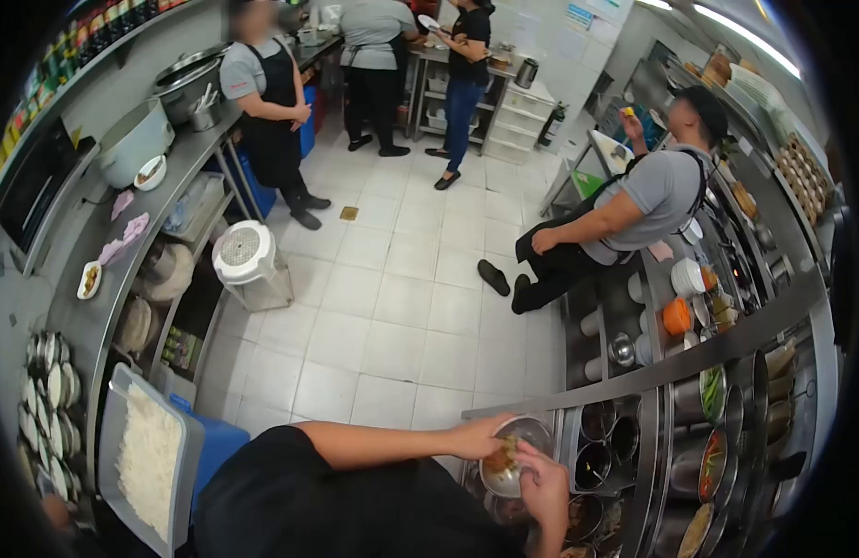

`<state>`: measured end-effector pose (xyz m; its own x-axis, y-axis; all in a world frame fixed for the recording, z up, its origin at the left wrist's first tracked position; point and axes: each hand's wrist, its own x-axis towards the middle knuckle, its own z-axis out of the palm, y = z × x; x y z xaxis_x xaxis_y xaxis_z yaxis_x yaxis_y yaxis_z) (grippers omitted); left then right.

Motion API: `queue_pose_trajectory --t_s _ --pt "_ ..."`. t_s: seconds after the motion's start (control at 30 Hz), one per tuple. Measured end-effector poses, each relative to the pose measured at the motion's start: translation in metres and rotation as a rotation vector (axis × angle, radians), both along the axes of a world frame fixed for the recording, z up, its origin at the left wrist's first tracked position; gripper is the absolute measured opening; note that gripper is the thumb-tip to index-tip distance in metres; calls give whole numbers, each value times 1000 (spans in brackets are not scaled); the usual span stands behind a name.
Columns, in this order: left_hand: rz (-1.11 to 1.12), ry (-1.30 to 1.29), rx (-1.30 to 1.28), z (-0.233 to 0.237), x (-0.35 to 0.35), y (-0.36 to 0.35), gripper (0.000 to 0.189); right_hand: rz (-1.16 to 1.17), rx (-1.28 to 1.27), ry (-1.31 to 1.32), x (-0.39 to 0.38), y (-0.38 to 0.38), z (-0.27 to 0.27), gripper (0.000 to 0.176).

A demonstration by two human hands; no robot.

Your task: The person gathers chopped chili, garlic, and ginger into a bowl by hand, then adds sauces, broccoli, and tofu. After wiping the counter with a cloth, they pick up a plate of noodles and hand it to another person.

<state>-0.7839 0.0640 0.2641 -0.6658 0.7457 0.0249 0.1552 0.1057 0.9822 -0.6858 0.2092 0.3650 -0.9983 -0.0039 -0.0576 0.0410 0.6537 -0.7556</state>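
Note:
A clear round bowl (532,433) with some brownish-yellow food in it is at the lower centre-right, above the metal counter. My left hand (480,437) has its fingers at the bowl's left rim, closed on it. My right hand (544,484) reaches over the bowl's right side, its fingertips down at the food (502,456); whether they grip any of it is too small to tell. Dark round containers (594,460) are sunk in the counter just right of the bowl.
A co-worker (652,200) stands at the right counter; several people stand at the back. A grey tub of white shreds (150,465) is at lower left, a white lidded bin (248,265) beside the left counter (183,181). Metal food pans (713,456) line the right.

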Motion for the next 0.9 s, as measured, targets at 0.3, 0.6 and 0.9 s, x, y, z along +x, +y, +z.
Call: queue_pose_trajectory --t_s 0.3,0.6,0.9 --pt "147 -294 -218 -16 12 -43 46 182 58 62 -22 -22 -44 17" --pt "228 -173 -173 -15 37 -13 48 9 29 175 -17 -3 -39 15" --pt "270 -274 -207 -10 80 -11 51 109 -47 164 11 9 -62 11"
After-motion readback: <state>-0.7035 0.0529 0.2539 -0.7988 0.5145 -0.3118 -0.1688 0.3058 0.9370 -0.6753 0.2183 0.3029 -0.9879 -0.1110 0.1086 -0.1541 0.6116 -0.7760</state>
